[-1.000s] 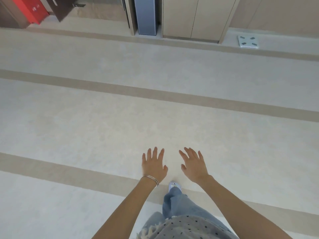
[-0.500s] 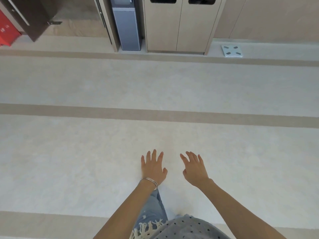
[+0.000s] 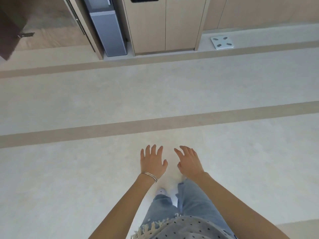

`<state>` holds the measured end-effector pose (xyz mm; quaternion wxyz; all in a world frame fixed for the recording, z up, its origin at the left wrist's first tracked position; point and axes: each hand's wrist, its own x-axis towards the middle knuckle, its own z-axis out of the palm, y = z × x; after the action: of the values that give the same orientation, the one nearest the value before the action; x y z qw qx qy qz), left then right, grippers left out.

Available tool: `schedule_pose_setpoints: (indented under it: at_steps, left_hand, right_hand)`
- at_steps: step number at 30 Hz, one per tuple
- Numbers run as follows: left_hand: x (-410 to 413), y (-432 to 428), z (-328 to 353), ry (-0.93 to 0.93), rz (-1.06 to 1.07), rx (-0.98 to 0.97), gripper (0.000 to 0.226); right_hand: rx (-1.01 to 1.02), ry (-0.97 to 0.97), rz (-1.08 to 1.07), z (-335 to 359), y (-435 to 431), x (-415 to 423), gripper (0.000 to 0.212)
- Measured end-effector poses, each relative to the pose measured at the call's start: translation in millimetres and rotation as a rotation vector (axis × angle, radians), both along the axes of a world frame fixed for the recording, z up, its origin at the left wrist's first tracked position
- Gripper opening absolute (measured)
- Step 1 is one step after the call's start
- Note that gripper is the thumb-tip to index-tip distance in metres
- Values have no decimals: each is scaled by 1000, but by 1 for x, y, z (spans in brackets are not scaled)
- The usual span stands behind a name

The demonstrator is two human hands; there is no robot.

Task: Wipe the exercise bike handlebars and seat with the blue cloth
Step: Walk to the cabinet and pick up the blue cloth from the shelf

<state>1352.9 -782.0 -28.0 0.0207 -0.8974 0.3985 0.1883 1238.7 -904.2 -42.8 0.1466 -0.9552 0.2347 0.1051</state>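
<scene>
- Both hands are held out in front of the body, palms down, with nothing gripped: the left hand point(image 3: 152, 161) has its fingers spread flat, and a thin silver bangle point(image 3: 149, 175) is worn at its wrist; the right hand point(image 3: 189, 163) is likewise empty, its fingers loosely splayed and slightly curled.
- Neither the blue cloth nor the exercise bike is shown anywhere in the head view, so their place cannot be told and nothing can be said of how the cloth, the handlebars or the seat look.
- The step in hand is judged to be a walk across the room to fetch the cloth or reach the bike; no wiping has been started.
- The pale, beige-banded smooth floor point(image 3: 86, 104) is seen stretching ahead towards twelve o'clock, where a light wooden two-door cabinet point(image 3: 164, 25) stands against the wall.
- A tall grey upright appliance point(image 3: 107, 31) stands just beside the cabinet at eleven o'clock, and a small white square bathroom scale point(image 3: 222, 42) lies on the floor at one o'clock.
- A dark brown open door point(image 3: 8, 26) is seen at ten o'clock.
- To do this step well, the gaze would best be raised and swept round until the bike and the cloth are found, and the scale would best be skirted if the path is taken that way.
- The cloth would best be picked up before the bike is approached, so that one hand is kept free to steady the frame.
</scene>
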Motion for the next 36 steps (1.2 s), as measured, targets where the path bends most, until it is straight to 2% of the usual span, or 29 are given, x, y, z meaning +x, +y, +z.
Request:
schedule_pose_setpoints:
  at_steps: [8,17,22,27,36]
  left_hand:
    - [49,-61,-20,55,-17,72,59]
    - [135,-217,-7,22,-14,46,60]
    - [156,-298,0,39,-10,10,60]
    - [182,-341,-2,78,8,51,59]
    - [307,-407,-16,68,-35,117,60]
  right_hand:
    - [40,67,-13,-19,-71,46,54]
    - [1,45,-4,-5,-232,140,59]
    - [-26,34,21,4,-311,180,56]
    - [4,89,25,-3,-352,206,56]
    - [-16,167,-12,-15,-423,305,54]
